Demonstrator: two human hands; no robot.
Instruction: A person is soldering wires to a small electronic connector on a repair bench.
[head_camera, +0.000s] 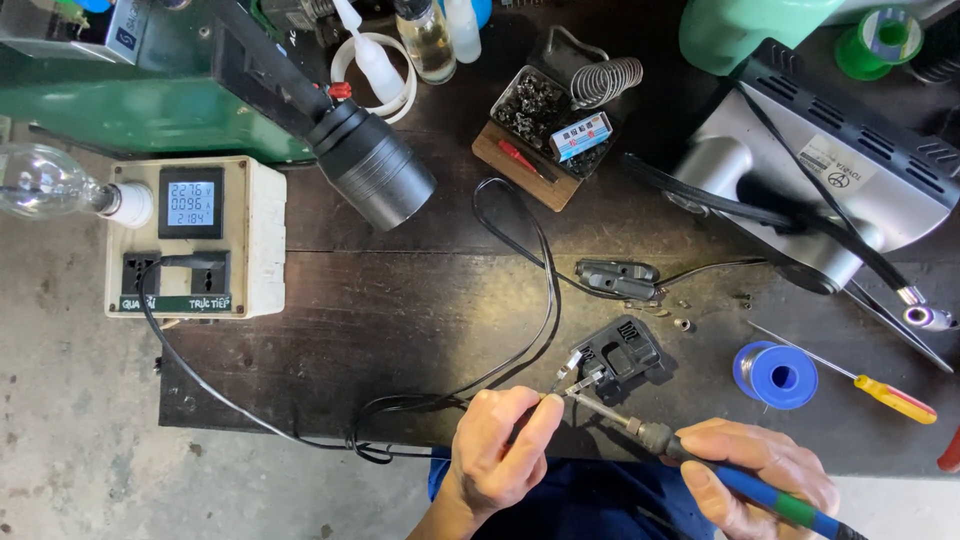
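Lower centre of the frame: the left hand (500, 440) pinches the black cable's (545, 300) bare wire ends beside the plug housing (622, 352) while the right hand (760, 475), closed round the soldering iron (700, 462), best touches its tip briefly and steadily to the joint.

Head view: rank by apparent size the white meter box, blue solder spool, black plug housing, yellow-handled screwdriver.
1. white meter box
2. yellow-handled screwdriver, longest but thin
3. blue solder spool and black plug housing: look alike, not ranked.
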